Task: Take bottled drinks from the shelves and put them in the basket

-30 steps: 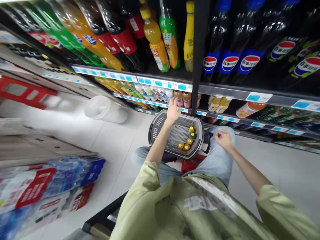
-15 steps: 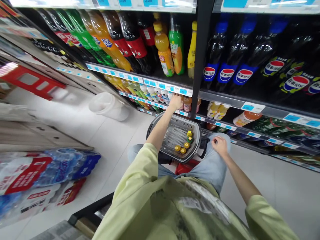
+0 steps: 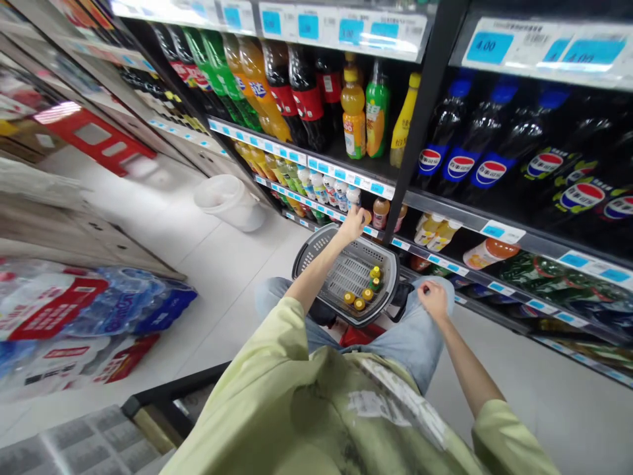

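Nearest is the person's pale green cotton shirt [image 3: 316, 409], and past it the knees in light blue jeans [image 3: 415, 336]. The right hand [image 3: 434, 298] rests on the right knee with its fingers curled into a loose fist; whether anything lies inside cannot be told. Just left of that knee stands a grey slotted plastic shopping basket [image 3: 316, 245]. A cluster of small yellow-capped bottles [image 3: 368, 293] stands in its near right corner.

The left arm stretches over the basket to the low shelf. The left hand [image 3: 353, 225] is at the shelf's front edge, its fingers bent against a small orange-capped drink bottle [image 3: 366, 216]. Whether they clasp it cannot be told. That bottle stands at the right end of a row, just left of a small brown-filled bottle [image 3: 380, 212] beside the black upright post.

Higher and farther, a shelf strip with blue price tags [image 3: 341, 175] carries tall soft-drink bottles, and large dark cola bottles [image 3: 448, 142] stand to the right. On the near left floor lie shrink-wrapped packs of water bottles [image 3: 99, 316]. Farther off are a white plastic bucket [image 3: 230, 201] and a red plastic stool [image 3: 99, 135].
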Demonstrator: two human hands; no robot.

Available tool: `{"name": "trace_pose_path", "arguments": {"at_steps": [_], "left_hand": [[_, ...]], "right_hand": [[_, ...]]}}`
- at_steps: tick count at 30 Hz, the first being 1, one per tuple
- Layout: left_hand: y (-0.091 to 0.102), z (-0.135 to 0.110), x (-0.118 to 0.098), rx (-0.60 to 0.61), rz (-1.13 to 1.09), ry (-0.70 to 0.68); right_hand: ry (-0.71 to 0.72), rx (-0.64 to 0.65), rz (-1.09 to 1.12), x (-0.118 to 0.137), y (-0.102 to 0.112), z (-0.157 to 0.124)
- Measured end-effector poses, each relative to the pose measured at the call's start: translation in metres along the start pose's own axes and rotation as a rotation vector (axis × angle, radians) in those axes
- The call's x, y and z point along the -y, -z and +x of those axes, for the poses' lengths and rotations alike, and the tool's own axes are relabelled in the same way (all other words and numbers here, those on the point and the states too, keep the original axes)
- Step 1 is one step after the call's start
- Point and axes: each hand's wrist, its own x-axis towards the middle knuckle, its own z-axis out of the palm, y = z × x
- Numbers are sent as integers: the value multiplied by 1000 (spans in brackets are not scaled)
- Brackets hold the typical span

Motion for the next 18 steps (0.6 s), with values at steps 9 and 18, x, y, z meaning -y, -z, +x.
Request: {"name": "trace_pose_path", "arguments": {"at_steps": [9,18], "left_hand": [[-4,-63,-29,-119,-108,158],[28,-138,-24,-85,-147,497]], "right_hand": [[44,-30,69,12,9,4],[-98,14,276,36,-11,7]]}}
